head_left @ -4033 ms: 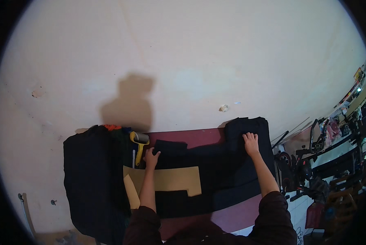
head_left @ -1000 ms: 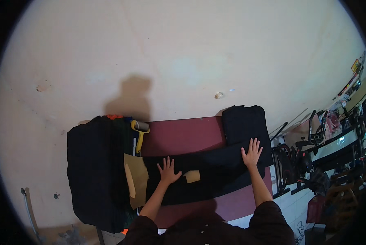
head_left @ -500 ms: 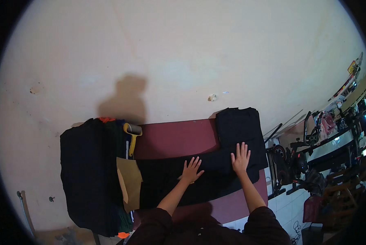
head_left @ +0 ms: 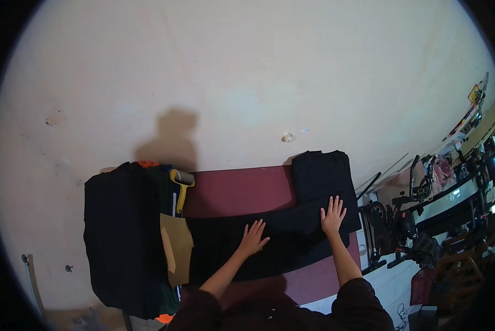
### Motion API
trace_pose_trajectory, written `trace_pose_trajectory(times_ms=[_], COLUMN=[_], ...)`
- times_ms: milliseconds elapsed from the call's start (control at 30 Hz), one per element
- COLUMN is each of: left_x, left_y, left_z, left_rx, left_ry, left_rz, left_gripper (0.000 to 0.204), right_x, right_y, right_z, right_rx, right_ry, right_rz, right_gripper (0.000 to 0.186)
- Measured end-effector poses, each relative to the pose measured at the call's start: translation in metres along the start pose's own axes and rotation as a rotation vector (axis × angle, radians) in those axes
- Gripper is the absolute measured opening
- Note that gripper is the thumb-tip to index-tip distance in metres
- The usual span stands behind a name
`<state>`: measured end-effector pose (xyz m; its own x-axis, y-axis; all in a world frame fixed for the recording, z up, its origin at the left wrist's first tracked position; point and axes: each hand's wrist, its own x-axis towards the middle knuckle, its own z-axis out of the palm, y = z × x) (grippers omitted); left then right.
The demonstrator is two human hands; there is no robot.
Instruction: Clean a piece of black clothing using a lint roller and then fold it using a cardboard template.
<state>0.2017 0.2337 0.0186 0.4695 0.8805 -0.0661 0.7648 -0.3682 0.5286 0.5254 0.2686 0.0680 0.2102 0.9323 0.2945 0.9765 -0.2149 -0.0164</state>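
A long black folded garment, trouser-like in shape, lies stretched across a dark red tabletop. My left hand rests on the middle of it, palm down and fingers spread. Flat on its right part, close to the folded black pile, is my right hand, its fingers also stretched out. Neither hand holds anything. A brown cardboard piece lies at the garment's left end, beside a tall stack of dark folded clothes.
A yellow-handled lint roller lies at the back by the stack. Folded black clothes sit at the table's back right corner. A pale wall rises behind the table. To the right stands an exercise bike on white tiles.
My left hand has slid slightly left and nearer to me along the black garment. My right hand has shifted a little to the right. Both remain flat on the cloth.
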Motion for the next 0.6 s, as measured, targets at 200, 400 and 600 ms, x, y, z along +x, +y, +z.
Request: trace_pose_trajectory(times_ms=[200, 400, 600], left_x=[-0.121, -0.202, -0.202], left_y=[-0.02, -0.054, -0.063], left_z=[-0.049, -0.026, -0.034], left_rx=[-0.079, -0.178, -0.174], left_ry=[0.28, 0.386, 0.26], left_rz=[-0.327, -0.584, -0.498], left_gripper=[0.071, 0.075, 0.075], right_x=[-0.038, -0.109, -0.123], right_y=[-0.085, -0.228, -0.284], right_z=[-0.023, -0.021, 0.007], right_rx=[0.442, 0.927, 0.795], right_ry=[-0.02, -0.597, -0.529], right_rz=[-0.177, -0.54, -0.594], right_gripper=[0.045, 0.037, 0.059])
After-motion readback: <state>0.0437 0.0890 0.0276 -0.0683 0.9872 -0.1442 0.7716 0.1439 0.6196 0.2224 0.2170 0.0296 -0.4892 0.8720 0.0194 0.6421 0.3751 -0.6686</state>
